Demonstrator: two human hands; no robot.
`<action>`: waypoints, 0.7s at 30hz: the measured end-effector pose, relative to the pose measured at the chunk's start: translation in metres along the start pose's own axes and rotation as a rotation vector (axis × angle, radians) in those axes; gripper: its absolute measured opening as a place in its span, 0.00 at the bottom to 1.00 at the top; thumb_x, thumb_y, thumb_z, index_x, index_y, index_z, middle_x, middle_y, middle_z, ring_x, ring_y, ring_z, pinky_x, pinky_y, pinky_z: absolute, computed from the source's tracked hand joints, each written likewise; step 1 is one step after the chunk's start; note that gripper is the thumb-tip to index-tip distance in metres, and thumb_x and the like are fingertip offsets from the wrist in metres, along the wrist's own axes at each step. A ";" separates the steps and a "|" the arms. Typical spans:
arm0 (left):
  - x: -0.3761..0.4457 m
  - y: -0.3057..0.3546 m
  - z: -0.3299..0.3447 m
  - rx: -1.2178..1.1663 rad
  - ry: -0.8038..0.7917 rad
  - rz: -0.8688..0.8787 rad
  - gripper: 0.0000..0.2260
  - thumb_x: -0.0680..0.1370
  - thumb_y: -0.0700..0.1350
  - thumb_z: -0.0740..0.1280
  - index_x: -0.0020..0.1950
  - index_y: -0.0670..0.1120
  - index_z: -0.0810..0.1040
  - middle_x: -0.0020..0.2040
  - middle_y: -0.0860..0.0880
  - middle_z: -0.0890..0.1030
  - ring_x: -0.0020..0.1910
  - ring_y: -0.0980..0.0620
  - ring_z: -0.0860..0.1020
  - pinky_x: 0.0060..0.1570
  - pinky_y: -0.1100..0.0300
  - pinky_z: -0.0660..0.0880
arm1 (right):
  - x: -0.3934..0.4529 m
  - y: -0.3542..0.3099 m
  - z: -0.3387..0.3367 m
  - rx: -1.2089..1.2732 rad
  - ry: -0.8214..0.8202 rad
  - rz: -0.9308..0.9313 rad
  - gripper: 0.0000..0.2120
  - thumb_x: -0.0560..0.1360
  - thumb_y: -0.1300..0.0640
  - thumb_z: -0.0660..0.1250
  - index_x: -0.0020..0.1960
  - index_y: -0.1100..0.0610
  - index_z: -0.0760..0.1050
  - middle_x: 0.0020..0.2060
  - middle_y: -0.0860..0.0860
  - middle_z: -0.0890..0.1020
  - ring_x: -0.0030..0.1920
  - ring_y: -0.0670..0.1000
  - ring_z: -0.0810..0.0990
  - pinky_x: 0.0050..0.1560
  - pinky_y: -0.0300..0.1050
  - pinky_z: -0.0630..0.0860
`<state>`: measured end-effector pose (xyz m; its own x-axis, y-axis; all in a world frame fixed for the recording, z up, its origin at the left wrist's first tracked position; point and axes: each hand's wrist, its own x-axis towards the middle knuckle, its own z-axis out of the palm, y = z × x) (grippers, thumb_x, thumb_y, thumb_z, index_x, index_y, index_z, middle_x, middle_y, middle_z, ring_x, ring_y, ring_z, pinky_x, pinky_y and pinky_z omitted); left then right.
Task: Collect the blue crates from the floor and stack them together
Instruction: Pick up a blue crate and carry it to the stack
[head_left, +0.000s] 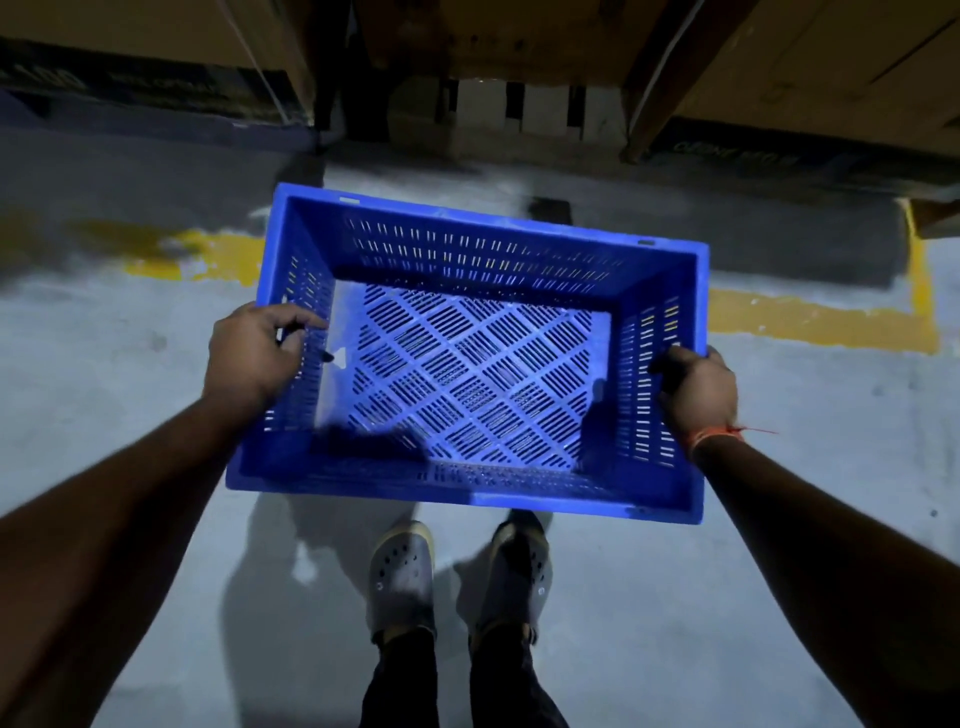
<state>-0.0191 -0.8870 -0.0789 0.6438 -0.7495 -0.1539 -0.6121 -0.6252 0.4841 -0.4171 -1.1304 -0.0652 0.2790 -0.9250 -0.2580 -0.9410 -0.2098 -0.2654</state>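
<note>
Your left hand (252, 353) grips the left short wall of the blue crate (470, 358), thumb curled over the rim into the inside, the other fingers out of sight on the outer face. The crate hangs in the air in front of you, above the grey floor (104, 364) and just far of your feet, not touching the ground. It is a bright blue rectangular plastic crate, open top, nothing inside. All four walls carry rows of short vertical slots; the base is a lattice of diamond panels filled with fine slits, and pale floor shows through them. The rim is thick and smooth, with a small notch on the far edge at left and another at right. The near wall looks blurred. It sits slightly skewed, right end a little nearer to you.

Below the crate, your two grey perforated clogs (402, 577) stand on the floor. Worn yellow floor lines (821, 317) run behind the crate on both sides.

Your right hand (698, 389) clamps the right short wall, thumb over the rim, remaining fingers hidden outside. An orange thread (724, 434) circles that wrist. Cardboard boxes (831, 67) line the far side.
</note>
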 end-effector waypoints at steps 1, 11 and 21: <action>0.000 0.000 0.000 0.003 -0.003 0.003 0.11 0.75 0.40 0.69 0.51 0.56 0.84 0.39 0.48 0.79 0.37 0.43 0.78 0.46 0.52 0.75 | 0.000 0.000 0.000 0.006 0.005 0.006 0.17 0.67 0.70 0.68 0.51 0.55 0.83 0.55 0.62 0.77 0.49 0.66 0.80 0.57 0.50 0.76; 0.005 -0.001 0.001 0.099 -0.035 -0.066 0.10 0.76 0.43 0.70 0.50 0.58 0.83 0.41 0.48 0.81 0.33 0.53 0.76 0.43 0.57 0.71 | 0.005 0.010 0.007 0.093 0.020 0.011 0.16 0.66 0.71 0.65 0.45 0.53 0.82 0.50 0.59 0.76 0.41 0.64 0.80 0.46 0.47 0.77; 0.006 0.002 0.000 0.084 -0.029 -0.096 0.12 0.76 0.42 0.71 0.50 0.62 0.80 0.42 0.47 0.82 0.33 0.49 0.78 0.46 0.54 0.75 | 0.004 0.007 0.005 0.087 -0.008 0.018 0.13 0.66 0.70 0.68 0.43 0.53 0.81 0.50 0.58 0.76 0.43 0.63 0.80 0.47 0.47 0.78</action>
<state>-0.0158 -0.8928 -0.0790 0.6885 -0.6905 -0.2218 -0.5851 -0.7096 0.3925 -0.4212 -1.1343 -0.0730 0.2642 -0.9258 -0.2704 -0.9258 -0.1649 -0.3400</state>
